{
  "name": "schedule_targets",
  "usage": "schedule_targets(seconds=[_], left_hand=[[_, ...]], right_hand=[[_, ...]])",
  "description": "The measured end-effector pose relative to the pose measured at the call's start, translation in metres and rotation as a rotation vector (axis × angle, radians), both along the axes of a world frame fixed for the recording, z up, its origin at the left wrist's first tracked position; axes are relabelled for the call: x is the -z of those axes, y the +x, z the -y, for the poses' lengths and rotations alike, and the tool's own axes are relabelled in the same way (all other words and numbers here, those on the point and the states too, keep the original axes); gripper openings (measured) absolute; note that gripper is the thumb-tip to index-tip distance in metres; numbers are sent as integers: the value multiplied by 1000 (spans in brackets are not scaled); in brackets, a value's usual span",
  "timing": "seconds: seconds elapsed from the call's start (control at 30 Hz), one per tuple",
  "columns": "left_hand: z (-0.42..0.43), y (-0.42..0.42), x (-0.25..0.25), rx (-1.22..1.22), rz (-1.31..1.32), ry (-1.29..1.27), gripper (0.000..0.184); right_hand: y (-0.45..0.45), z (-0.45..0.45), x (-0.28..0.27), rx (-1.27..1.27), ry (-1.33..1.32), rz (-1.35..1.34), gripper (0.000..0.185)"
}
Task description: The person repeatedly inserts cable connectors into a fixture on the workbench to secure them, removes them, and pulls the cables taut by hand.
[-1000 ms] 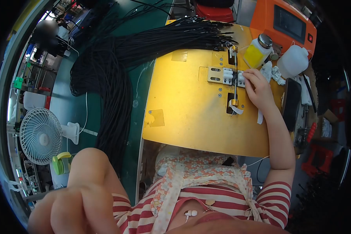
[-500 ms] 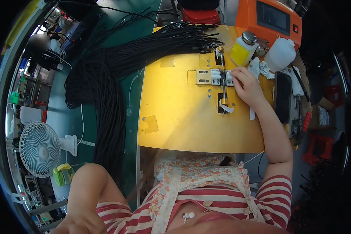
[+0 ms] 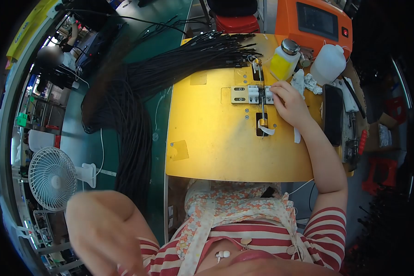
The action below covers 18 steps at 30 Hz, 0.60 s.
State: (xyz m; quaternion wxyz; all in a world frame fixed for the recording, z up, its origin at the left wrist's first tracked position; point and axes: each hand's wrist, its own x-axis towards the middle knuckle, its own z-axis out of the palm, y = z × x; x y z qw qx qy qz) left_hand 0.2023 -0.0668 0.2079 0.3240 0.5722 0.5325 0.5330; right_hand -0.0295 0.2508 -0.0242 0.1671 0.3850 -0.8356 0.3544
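On the yellow work plate, my right hand [image 3: 290,106] has its fingers bent together at the right white block [image 3: 269,95] of a small clamp fixture. The fingertips touch that block and partly cover it. Left of it are a second white block [image 3: 253,94] and a metal plate with two slots [image 3: 239,94]. Between the blocks runs a thin metal rod [image 3: 263,105] with brass-coloured ends. Low on the left, close to my body, my left hand [image 3: 103,237] is raised and smeared by motion; its fingers do not show clearly.
A large bundle of black cables [image 3: 124,101] lies across the green table onto the yellow plate [image 3: 207,161]. At the right are a bottle with yellow liquid [image 3: 284,62], a white bottle [image 3: 328,64], a phone [image 3: 332,115] and an orange machine [image 3: 285,18]. A fan [image 3: 54,179] stands left.
My left hand has come up from the bottom edge and is more blurred. The right hand stays at the white block. The whole view has shifted slightly.
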Motion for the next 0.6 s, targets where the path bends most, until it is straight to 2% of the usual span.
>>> schedule_targets(seconds=[0.07, 0.1, 0.13, 0.17, 0.2, 0.27, 0.4, 0.6], left_hand=[[-5, -25, 3, -197, -140, -56, 16], [-5, -23, 16, -522, -252, 42, 15], [-27, -20, 23, -994, -464, 94, 16], [-44, -29, 22, -1298, -711, -7, 20], [-54, -37, 20, -1417, -787, -8, 19], [-69, -44, 21, -1393, -749, 187, 17], [-70, -42, 22, -1093, -518, 637, 15], [-64, -33, 18, -878, -419, 900, 17]], right_hand=[[0, 0, -1, 2, 3, -6, 12], [0, 0, -2, 2, 3, -8, 12], [1, 1, -2, -3, 5, -5, 12], [2, 2, -3, 0, 7, 12, 12], [2, 2, -5, 0, 10, 32, 13], [3, 2, -6, 4, 14, 49, 13], [2, 1, -5, -16, 29, 53, 14], [2, 1, -6, -19, 23, 32, 14]])
